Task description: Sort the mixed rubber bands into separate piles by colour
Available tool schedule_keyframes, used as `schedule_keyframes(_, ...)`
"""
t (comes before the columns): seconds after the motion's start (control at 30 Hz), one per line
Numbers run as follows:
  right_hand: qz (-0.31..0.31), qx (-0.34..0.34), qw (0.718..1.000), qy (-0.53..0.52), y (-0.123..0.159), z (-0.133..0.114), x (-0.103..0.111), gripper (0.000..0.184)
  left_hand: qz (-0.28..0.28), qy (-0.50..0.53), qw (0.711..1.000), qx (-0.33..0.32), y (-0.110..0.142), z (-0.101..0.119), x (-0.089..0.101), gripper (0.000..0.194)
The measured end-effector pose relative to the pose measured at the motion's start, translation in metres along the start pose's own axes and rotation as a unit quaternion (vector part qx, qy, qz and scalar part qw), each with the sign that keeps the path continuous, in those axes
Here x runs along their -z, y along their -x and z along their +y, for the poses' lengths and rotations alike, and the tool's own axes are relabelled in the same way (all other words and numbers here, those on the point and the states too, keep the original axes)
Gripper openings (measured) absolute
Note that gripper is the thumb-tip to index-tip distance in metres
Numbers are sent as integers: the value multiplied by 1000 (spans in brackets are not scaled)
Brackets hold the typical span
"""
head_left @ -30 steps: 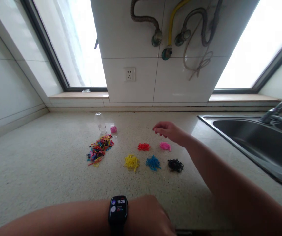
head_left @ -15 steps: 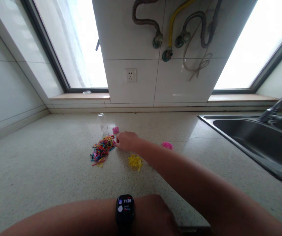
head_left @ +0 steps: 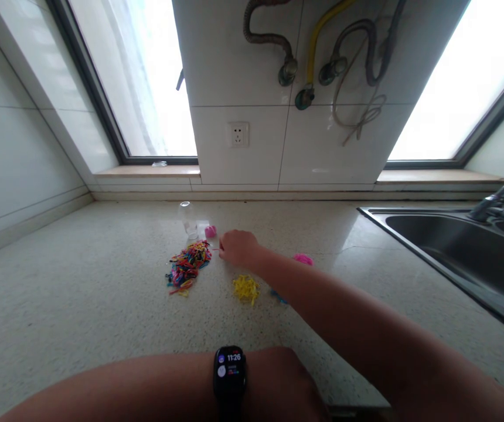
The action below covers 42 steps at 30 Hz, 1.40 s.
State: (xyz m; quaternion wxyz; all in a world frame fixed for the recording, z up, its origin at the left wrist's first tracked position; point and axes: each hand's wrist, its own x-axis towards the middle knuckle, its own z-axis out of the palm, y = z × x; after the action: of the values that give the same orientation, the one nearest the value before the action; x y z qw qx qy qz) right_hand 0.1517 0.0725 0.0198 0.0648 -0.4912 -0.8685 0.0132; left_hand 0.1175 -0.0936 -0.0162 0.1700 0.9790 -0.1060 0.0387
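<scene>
A mixed heap of small colourful rubber bands (head_left: 189, 262) lies left of centre on the counter. Just right of it, my right hand (head_left: 239, 247) is closed in a pinch, and a thin reddish rubber band (head_left: 215, 249) pokes out from its fingertips. A pile of yellow rubber bands (head_left: 246, 289) sits below that hand. Pink rubber bands (head_left: 303, 259) and blue rubber bands (head_left: 279, 297) are partly hidden by my right forearm. My left hand (head_left: 285, 381), with a black watch (head_left: 230, 372) at its wrist, rests near the counter's front edge; its fingers are hidden.
Behind the heap stand a clear plastic jar (head_left: 189, 220) and a small pink object (head_left: 210, 231), perhaps its lid. A steel sink (head_left: 449, 246) with a faucet (head_left: 502, 190) is set into the counter (head_left: 80, 305) at right. Pipes and a socket (head_left: 238, 134) are on the tiled wall.
My right hand has drawn back rightward from the mixed heap, with a thin reddish band now showing at its fingertips. Blue bands have come into sight beside the forearm. My left hand stays in place.
</scene>
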Motion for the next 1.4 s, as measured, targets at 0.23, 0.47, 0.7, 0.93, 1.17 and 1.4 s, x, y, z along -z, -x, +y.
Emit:
schedule_keyframes(0.23, 38, -32, 997, -59, 53, 60, 29, 16, -10, -13, 1000, -3, 0, -1, 0, 14)
schedule_keyframes(0.47, 97, -52, 990, -91, 122, 109, 29, 11, 9, -23, 1000, 5, 3, -4, -8, 16)
schedule_keyframes(0.7, 83, -48, 992, -79, 125, 100, 19, 10, -11, -22, 999, 23, 0, -3, -5, 15)
schedule_keyframes(0.93, 120, -40, 988, -88, 126, 105, 16, 13, -23, -17, 999, 24, -1, -4, -3, 11)
schedule_keyframes(1.17, 206, -92, 970, -88, 131, 148, 21, 16, -38, -23, 999, 28, -2, -3, -1, 15)
schedule_keyframes(1.4, 180, -151, 956, -175, 122, 201, -12, 21, -7, -80, 996, 40, 7, 0, 7, 14)
